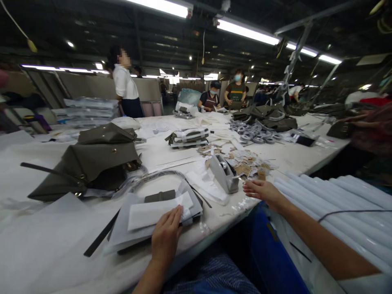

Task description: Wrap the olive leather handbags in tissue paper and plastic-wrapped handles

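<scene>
My left hand (168, 230) lies with its fingers flat on a folded white foam sheet (143, 216). Under this sheet is a flat dark olive bag with a long curved handle wrapped in clear plastic (161, 174) and pale sheeting around it; a dark strap (102, 234) sticks out at the left. My right hand (263, 192) is beside the cutting end of a grey tape dispenser (223, 173). Its thumb and fingers are pinched together, with a small shiny bit that looks like clear tape at the tips.
Another olive bag (101, 159) stands at the left. Beyond the dispenser lie brown and white scraps (245, 157), a wrapped bundle (190, 138) and grey wrapped rings (254, 132). White rolls (337, 200) and a blue bin (269, 249) are at the right. Several people stand or sit farther back.
</scene>
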Tool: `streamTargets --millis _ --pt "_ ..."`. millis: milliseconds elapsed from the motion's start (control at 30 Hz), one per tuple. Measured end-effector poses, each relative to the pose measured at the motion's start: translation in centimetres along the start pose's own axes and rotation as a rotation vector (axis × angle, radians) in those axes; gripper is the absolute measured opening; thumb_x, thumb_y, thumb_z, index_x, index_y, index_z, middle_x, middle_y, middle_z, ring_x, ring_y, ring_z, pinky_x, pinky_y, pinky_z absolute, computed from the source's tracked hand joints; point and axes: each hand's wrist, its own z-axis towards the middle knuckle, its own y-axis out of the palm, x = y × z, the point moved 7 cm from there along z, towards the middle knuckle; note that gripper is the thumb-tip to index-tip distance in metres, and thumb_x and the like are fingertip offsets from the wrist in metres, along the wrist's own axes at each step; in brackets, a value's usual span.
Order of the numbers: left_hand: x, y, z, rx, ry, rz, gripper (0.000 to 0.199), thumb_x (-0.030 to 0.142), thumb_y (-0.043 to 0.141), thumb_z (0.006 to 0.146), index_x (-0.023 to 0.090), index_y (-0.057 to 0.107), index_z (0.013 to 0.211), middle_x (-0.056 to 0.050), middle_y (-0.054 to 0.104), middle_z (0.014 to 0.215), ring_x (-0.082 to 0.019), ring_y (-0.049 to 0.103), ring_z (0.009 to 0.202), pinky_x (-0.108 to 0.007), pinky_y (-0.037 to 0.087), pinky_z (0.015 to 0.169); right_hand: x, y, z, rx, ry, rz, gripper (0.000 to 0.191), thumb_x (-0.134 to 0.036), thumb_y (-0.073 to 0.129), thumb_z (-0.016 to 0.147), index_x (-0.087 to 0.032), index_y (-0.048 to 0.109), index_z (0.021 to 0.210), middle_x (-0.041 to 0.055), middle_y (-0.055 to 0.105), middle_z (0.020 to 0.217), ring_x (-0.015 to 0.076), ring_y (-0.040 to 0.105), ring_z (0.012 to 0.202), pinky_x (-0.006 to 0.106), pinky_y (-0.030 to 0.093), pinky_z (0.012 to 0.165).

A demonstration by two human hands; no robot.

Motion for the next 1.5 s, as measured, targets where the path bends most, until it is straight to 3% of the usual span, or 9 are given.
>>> streamTargets --millis 267,467,567,733,900,1000,1133,1300,1500 --pt "0.2 -0.1 0.1 -0.019 0.005 0.033 0.063 -0.001 0.064 0.078 0.02 0.054 0.137 -0.004 0.063 0.135 -0.025 0.06 0.118 -0.037 0.049 0.102 5.4 0.1 3.3 0.159 -0.149 -0.114 0.039 -0.046 0.083 0.066 -0.013 0.071 0.082 0.0091 0.073 0.074 0.0163 0.069 0.065 0.027 0.061 0.062" --pt "0.3 -0.3 0.1 -0.02 0.02 0.016 0.06 0.001 0.065 0.08 0.017 0.054 0.137 -0.005 0.063 0.135 -0.026 0.06 0.118 -0.038 0.049 0.102 4.1 -1.9 4.0 0.144 -0.208 -0.346 0.021 -0.035 0.076 0.071 -0.015 0.072 0.075 0.0062 0.071 0.065 0.019 0.068 0.062 0.028 0.056 0.058" --pt "0.3 -0.3 0.1 -0.014 0.025 -0.006 0.06 0.001 0.065 0.08 0.017 0.054 0.136 -0.006 0.063 0.135 -0.027 0.06 0.117 -0.039 0.049 0.102 1.5 -2.0 1.7 0.114 -0.416 -0.606 0.015 -0.031 0.068 0.08 -0.019 0.075 0.083 0.0072 0.075 0.082 0.0211 0.07 0.077 0.03 0.055 0.071" --pt "0.3 -0.4 0.2 -0.007 0.022 -0.035 0.062 0.001 0.068 0.078 0.016 0.054 0.136 -0.007 0.063 0.134 -0.027 0.061 0.117 -0.04 0.05 0.101 -3.3 2.9 -3.9 -0.114 -1.045 -1.314 0.025 -0.02 0.049 0.096 -0.021 0.073 0.103 0.0078 0.075 0.103 0.0197 0.069 0.092 0.027 0.05 0.079" --pt "0.3 -0.3 0.2 -0.005 0.001 -0.044 0.063 0.001 0.072 0.076 0.016 0.056 0.135 -0.007 0.064 0.133 -0.027 0.062 0.115 -0.041 0.051 0.1 -6.5 10.1 -7.2 -0.461 -1.27 -1.271 0.019 -0.024 0.055 0.096 -0.02 0.072 0.105 0.0084 0.074 0.101 0.0191 0.067 0.09 0.029 0.049 0.08" --pt "0.2 -0.2 0.0 -0.007 -0.007 -0.055 0.063 0.002 0.074 0.075 0.016 0.056 0.134 -0.007 0.064 0.133 -0.026 0.062 0.115 -0.041 0.052 0.1 -8.0 15.4 -8.5 -0.829 -1.107 -0.949 0.018 -0.028 0.061 0.093 -0.018 0.072 0.103 0.0085 0.073 0.096 0.0166 0.067 0.086 0.027 0.05 0.078" --pt "0.1 0.0 -0.2 -0.003 -0.035 -0.08 0.058 0.006 0.072 0.079 0.016 0.056 0.134 -0.007 0.064 0.133 -0.026 0.061 0.116 -0.04 0.051 0.101 -7.4 21.3 -8.0 -1.271 -0.511 -0.507 0.022 -0.034 0.071 0.087 -0.013 0.073 0.089 0.0074 0.071 0.083 0.015 0.066 0.076 0.027 0.051 0.073" --pt "0.1 -0.1 -0.1 0.035 -0.031 -0.097 0.045 0.01 0.063 0.088 0.016 0.056 0.133 -0.007 0.064 0.133 -0.025 0.06 0.116 -0.039 0.051 0.1 -6.3 24.8 -5.4 -1.336 -0.028 0.175 0.036 -0.047 0.071 0.085 -0.013 0.064 0.073 -0.0005 0.057 0.062 0.0087 0.051 0.052 0.022 0.043 0.052" --pt "0.2 -0.2 -0.2 0.072 -0.015 -0.07 0.043 0.008 0.057 0.09 0.016 0.056 0.133 -0.007 0.065 0.131 -0.023 0.061 0.114 -0.039 0.052 0.099 -8.5 27.0 -8.4 -1.337 0.127 0.588 0.045 -0.049 0.062 0.091 -0.016 0.048 0.063 -0.0059 0.039 0.056 0.0059 0.034 0.047 0.017 0.039 0.049"
